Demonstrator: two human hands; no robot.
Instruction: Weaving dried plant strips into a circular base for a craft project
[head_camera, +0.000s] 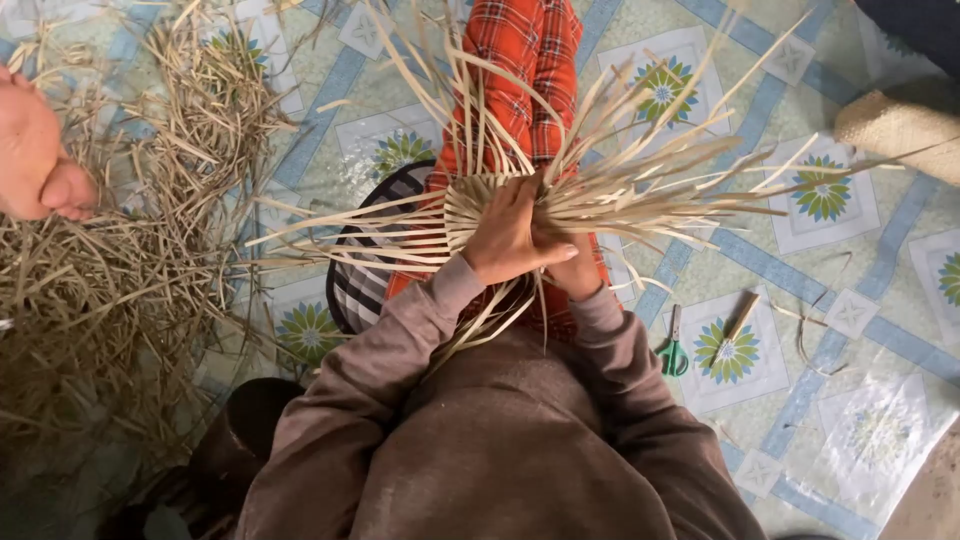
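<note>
Two hands on a half-woven mat of pale flat straw strips (560, 200)

The left hand (510, 235) lies curled over the weave, gripping strips; the right hand (575, 270), at its 4 o'clock, closes underneath, over the red checked lap (525, 60).

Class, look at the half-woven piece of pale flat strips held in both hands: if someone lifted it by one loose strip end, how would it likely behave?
The woven strip piece would probably sag and sway, since its long thin ends already fan out and bend. It looks light: the left hand and right hand hold it up over the lap. The unwoven ends might slip loose, being unbound.
</note>
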